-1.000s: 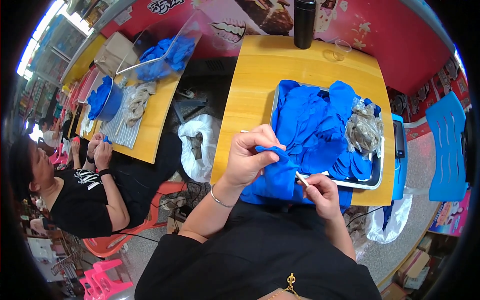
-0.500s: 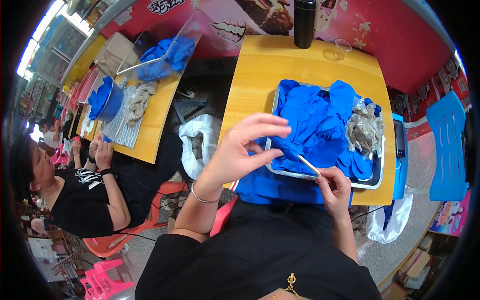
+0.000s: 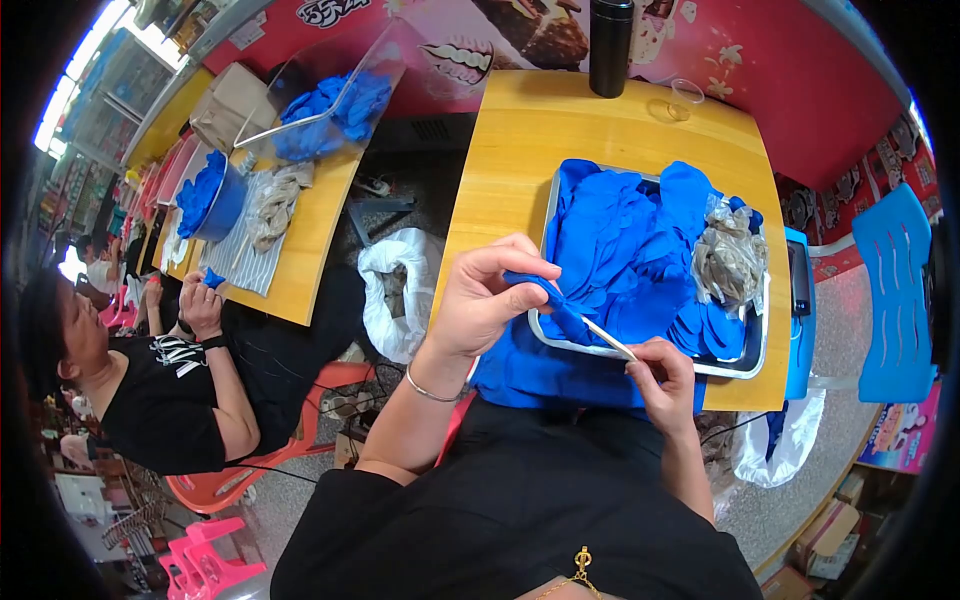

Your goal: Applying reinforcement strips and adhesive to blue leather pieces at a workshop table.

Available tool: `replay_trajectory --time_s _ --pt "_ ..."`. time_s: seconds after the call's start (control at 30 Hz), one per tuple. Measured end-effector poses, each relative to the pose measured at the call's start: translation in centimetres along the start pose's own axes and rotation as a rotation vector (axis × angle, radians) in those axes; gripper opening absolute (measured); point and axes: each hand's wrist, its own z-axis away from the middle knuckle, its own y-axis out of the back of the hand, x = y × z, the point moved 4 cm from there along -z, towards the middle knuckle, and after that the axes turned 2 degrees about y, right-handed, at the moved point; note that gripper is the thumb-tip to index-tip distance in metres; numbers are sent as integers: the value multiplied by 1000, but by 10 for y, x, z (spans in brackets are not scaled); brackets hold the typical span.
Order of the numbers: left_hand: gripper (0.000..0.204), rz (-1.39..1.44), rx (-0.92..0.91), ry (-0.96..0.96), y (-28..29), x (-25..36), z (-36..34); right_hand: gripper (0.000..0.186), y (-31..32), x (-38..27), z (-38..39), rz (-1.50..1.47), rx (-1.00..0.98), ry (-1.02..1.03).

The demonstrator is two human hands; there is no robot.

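Observation:
Between thumb and fingers, my left hand [image 3: 492,292] pinches one end of a small blue fabric piece [image 3: 563,312]. The fabric hangs around one end of a thin pale stick [image 3: 608,340]. My right hand [image 3: 664,378] is closed on the stick's other end. Both hands are above the near edge of a metal tray [image 3: 549,200], which holds a heap of blue fabric pieces [image 3: 610,225]. A crumpled clear bag with greyish-brown contents [image 3: 728,258] lies at the tray's right side. More blue cloth [image 3: 550,375] hangs at the table edge before me.
The wooden table [image 3: 500,150] carries a black bottle [image 3: 609,50] and a clear cup [image 3: 686,95] at its far side. Right of it stands a blue chair [image 3: 895,300]. At left, a person [image 3: 150,390] handles blue fabric beside another table. A white bag [image 3: 395,290] stands between the tables.
My left hand has closed from open fingers onto the blue fabric, shifting slightly left and down. The stick has moved slightly down and left with my right hand.

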Motion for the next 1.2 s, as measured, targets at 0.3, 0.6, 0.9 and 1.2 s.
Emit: replay_trajectory --time_s 0.3,0.6,0.9,1.2 --pt "19 274 38 -6 -6 -21 1 16 1 3 -2 41 -2 122" --pt "20 241 34 3 -12 -23 1 17 -3 0 -1 26 4 131" --pt "15 90 23 -42 -12 -11 1 16 -1 -14 -1 52 11 126" --pt "15 -194 -39 -56 -17 7 -1 10 -2 -22 3 -123 -74 -73"
